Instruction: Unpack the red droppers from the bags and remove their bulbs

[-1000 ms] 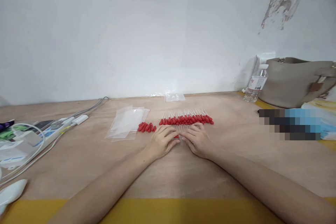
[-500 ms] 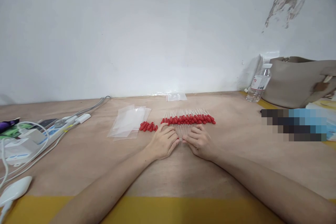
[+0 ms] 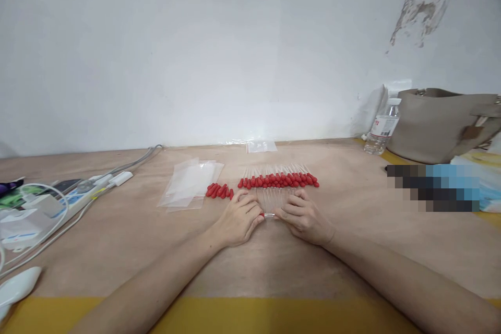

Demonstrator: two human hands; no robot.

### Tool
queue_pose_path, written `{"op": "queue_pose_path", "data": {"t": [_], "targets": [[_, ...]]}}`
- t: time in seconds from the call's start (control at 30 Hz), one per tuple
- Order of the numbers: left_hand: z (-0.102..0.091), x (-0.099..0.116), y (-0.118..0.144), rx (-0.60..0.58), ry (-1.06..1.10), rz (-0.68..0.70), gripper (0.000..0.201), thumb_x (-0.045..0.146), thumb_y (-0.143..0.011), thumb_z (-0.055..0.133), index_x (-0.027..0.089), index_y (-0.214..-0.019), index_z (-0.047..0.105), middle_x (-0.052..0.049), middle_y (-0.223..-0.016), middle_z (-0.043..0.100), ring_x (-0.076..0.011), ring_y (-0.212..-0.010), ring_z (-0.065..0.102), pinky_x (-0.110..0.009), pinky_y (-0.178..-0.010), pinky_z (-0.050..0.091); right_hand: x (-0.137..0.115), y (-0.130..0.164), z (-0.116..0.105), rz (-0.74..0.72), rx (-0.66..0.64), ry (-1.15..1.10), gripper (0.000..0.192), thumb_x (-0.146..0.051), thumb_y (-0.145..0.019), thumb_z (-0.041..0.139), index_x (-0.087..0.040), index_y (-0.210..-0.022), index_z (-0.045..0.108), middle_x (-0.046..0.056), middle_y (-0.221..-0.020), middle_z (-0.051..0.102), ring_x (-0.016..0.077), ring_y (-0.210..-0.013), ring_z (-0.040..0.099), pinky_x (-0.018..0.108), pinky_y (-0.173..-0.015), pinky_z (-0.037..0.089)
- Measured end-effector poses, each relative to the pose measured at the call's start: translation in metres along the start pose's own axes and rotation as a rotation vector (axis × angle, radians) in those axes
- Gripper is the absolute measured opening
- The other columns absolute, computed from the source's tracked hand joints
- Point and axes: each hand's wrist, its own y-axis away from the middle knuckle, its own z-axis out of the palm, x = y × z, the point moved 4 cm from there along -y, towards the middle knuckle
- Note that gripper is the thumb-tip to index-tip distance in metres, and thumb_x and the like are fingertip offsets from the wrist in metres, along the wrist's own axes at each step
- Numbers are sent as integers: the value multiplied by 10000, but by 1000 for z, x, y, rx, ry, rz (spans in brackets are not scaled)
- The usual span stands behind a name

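Droppers: laid in a row mid-table, red bulbs toward the wall side, long axes running from wall to person
Left hand: fingers curled, pinching the near end of one clear tube
Right hand: curled, fingertips pressed to the same tube
Loose bulbs: just left of the row
Bags: flat, beside the bulbs
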Motion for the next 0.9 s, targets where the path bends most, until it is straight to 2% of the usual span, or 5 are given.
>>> {"op": "queue_pose_path", "data": {"t": [0.2,0.3,0.37,0.6,0.9], "targets": [[-17,-39,17,153,65,-301,215,232,-887,332,176,-811,525,-38,-789,543,-166,-782,492,-324,-738,403,34,11,-5,301,84,-21,250,-144,-827,459,-173,-1054,561,29,-717,577,129,-673,458,291,-667,339],[-34,-70,26,358,86,-509,217,234,-877,346,189,-941,548,-53,-894,483,-151,-811,502,-289,-731,435,39,14,6,397,-15,-63,351,-128,-843,379,-149,-1174,493,71,-809,570,155,-747,501,298,-680,393],[-40,-88,32,412,45,-628,247,215,-853,359,184,-1001,554,-64,-932,445,-154,-828,506,-291,-729,450,38,14,12,455,-77,-110,374,-123,-842,339,-136,-1191,474,97,-882,572,170,-805,524,300,-694,419],[-37,-117,48,303,73,-800,281,263,-790,456,183,-1056,498,-34,-845,531,-153,-727,542,-276,-639,461,36,-11,12,727,-196,-215,173,-241,-831,420,-180,-801,579,18,-738,640,128,-629,556,244,-591,370],[-23,-112,49,145,-101,-694,208,388,-807,468,208,-792,572,-22,-779,594,-181,-753,535,-294,-684,401,17,-39,42,615,-369,146,182,-200,-801,426,-186,-773,606,33,-750,655,160,-737,561,326,-702,216]]}}
